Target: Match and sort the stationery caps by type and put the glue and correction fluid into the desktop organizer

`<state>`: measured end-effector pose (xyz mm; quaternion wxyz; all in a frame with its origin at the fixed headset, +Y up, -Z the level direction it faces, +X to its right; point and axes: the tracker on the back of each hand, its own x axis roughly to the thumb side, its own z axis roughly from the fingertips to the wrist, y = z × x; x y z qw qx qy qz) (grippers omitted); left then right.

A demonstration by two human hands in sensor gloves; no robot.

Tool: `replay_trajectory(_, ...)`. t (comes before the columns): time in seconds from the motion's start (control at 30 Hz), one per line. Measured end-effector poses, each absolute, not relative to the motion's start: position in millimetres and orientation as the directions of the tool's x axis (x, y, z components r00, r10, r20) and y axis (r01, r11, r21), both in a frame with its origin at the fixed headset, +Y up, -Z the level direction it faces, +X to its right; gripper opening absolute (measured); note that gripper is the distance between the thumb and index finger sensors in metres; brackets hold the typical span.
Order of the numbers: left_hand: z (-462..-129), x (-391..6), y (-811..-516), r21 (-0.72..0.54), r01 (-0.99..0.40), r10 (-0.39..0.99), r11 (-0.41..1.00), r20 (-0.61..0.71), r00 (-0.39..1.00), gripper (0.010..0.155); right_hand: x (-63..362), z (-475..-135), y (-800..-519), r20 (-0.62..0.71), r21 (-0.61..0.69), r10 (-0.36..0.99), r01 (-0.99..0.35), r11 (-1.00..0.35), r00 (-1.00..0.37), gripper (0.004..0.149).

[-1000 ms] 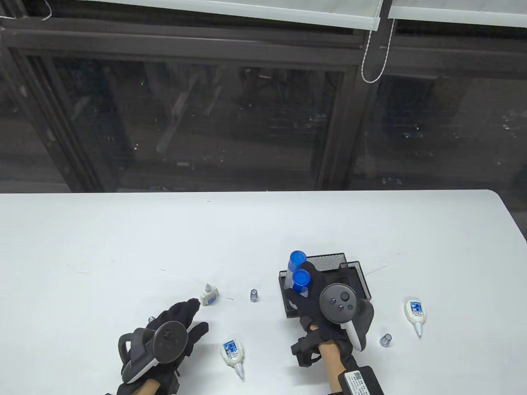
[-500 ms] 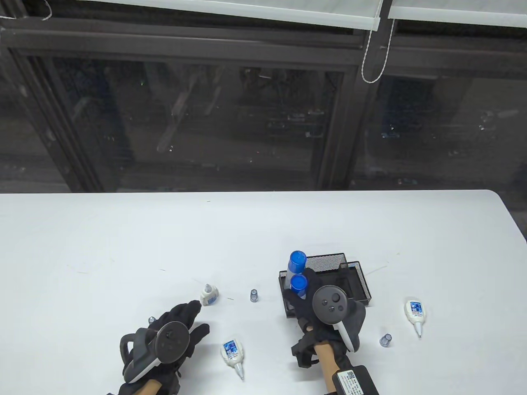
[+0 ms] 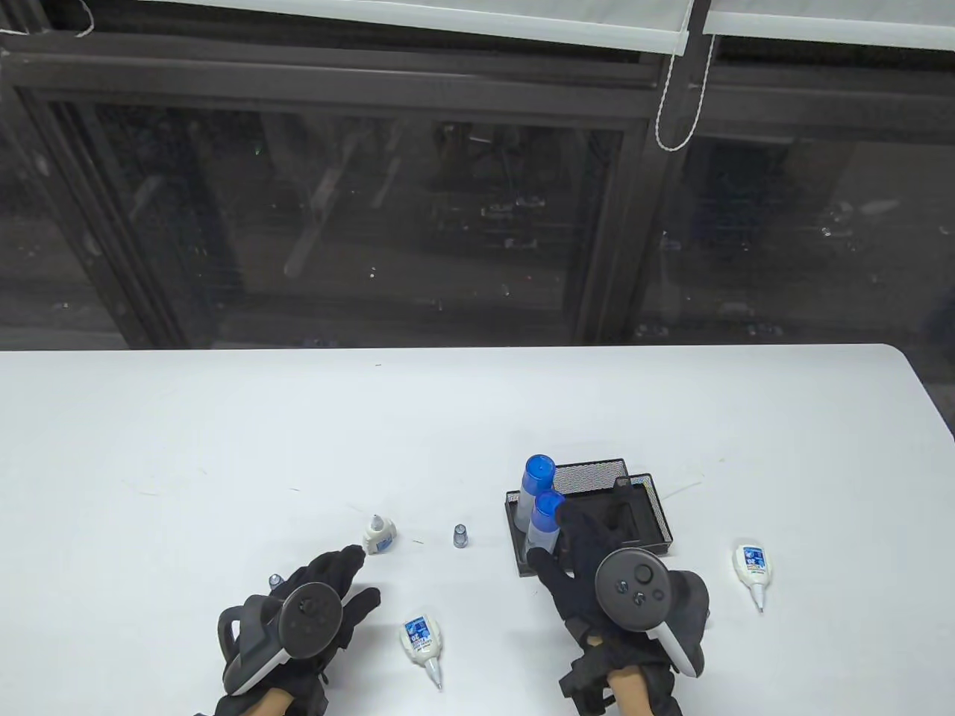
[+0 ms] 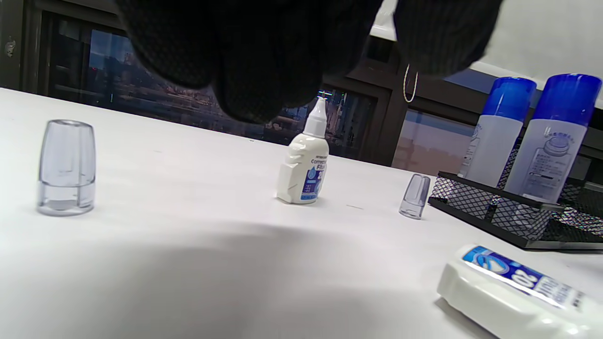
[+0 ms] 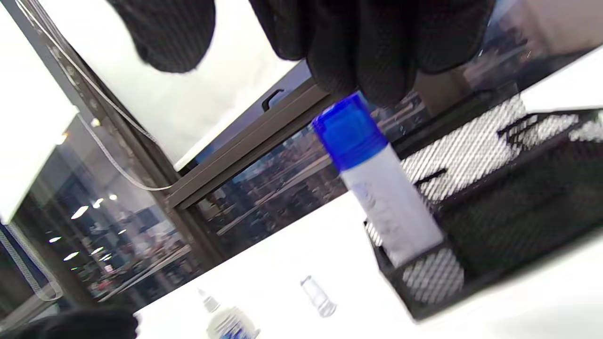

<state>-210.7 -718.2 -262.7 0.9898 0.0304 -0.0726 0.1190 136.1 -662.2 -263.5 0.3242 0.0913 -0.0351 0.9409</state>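
We note two glue bottles (image 3: 543,518) upright in mesh organizer (image 3: 656,514) on bench (image 3: 224,447). Right grip (image 3: 589,567) released, fingers spread, tips just beside nearer blue cap. Left grip (image 3: 321,597) released, flat above bench. Correction fluid bottle (image 3: 378,534) upright; two more lying. Clear caps (image 3: 460,535) loose on bench.

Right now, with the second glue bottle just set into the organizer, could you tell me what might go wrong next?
1. The nearer glue bottle stands tall in the shallow mesh organizer; the right hand, close beside it, could tip it.
2. The clear cap by the left hand could be knocked away.
3. Three correction fluid bottles, one upright, two lying, remain uncapped; nozzles may dry or leak.
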Motion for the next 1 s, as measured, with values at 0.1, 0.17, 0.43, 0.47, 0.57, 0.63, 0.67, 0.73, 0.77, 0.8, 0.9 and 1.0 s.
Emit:
replay_trajectory(0.1, -262.5, -210.7, -719.1, 0.035, -0.244, 0.236, 0.969, 0.149, 0.960, 0.065, 140.6, -252.4, -687.1, 0.198, 0.014, 0.552, -0.560, -0.828, -0.810, 0.068)
replay_trajectory(0.17, -263.1, -210.3, -720.3, 0.021, -0.257, 0.252, 0.966, 0.147, 0.957, 0.071, 146.9, -250.0, -703.3, 0.168, -0.034, 0.526, -0.538, -0.842, -0.834, 0.067)
replay_trajectory(0.43, -311.7, -206.8, -724.5, -0.077, -0.504, 0.506, 0.860, -0.006, 0.863, 0.087, 156.6, -250.2, -713.1, 0.170, -0.020, 0.585, -0.596, -0.803, -0.793, 0.066)
replay_trajectory(0.47, -319.5, -205.5, -726.7, -0.095, -0.505, 0.504, 0.858, -0.037, 0.863, 0.087, 156.8, -249.5, -712.7, 0.173, -0.020, 0.586, -0.598, -0.801, -0.791, 0.065)
replay_trajectory(0.57, -344.5, -201.0, -743.2, -0.186, -0.548, 0.530, 0.815, -0.142, 0.836, 0.085, 158.7, -246.9, -711.7, 0.168, -0.014, 0.604, -0.614, -0.789, -0.779, 0.065)
replay_trajectory(0.63, -351.6, -197.1, -750.9, -0.215, -0.540, 0.514, 0.814, -0.168, 0.841, 0.083, 160.0, -246.8, -712.2, 0.164, -0.015, 0.609, -0.619, -0.785, -0.776, 0.065)
replay_trajectory(0.67, -353.6, -196.0, -753.5, -0.205, -0.522, 0.492, 0.828, -0.180, 0.852, 0.082, 160.8, -247.0, -712.6, 0.160, -0.014, 0.612, -0.622, -0.783, -0.775, 0.064)
replay_trajectory(0.73, -358.6, -193.9, -760.4, -0.180, -0.484, 0.448, 0.856, -0.206, 0.870, 0.078, 162.6, -247.8, -713.5, 0.154, -0.013, 0.624, -0.633, -0.774, -0.766, 0.064)
replay_trajectory(0.77, -359.6, -193.4, -761.3, -0.175, -0.483, 0.445, 0.858, -0.215, 0.869, 0.075, 163.0, -248.1, -713.6, 0.153, -0.011, 0.627, -0.636, -0.772, -0.764, 0.064)
replay_trajectory(0.8, -361.1, -192.7, -761.7, -0.149, -0.482, 0.446, 0.863, -0.222, 0.867, 0.073, 163.2, -248.3, -713.7, 0.154, -0.008, 0.630, -0.638, -0.770, -0.761, 0.064)
replay_trajectory(0.9, -364.3, -191.0, -762.7, -0.144, -0.487, 0.448, 0.861, -0.237, 0.862, 0.061, 163.0, -247.8, -713.6, 0.159, -0.009, 0.632, -0.641, -0.768, -0.759, 0.064)
replay_trajectory(1.0, -364.8, -189.1, -760.3, -0.138, -0.456, 0.423, 0.879, -0.215, 0.880, 0.059, 162.7, -247.5, -713.2, 0.163, -0.010, 0.628, -0.638, -0.770, -0.761, 0.063)
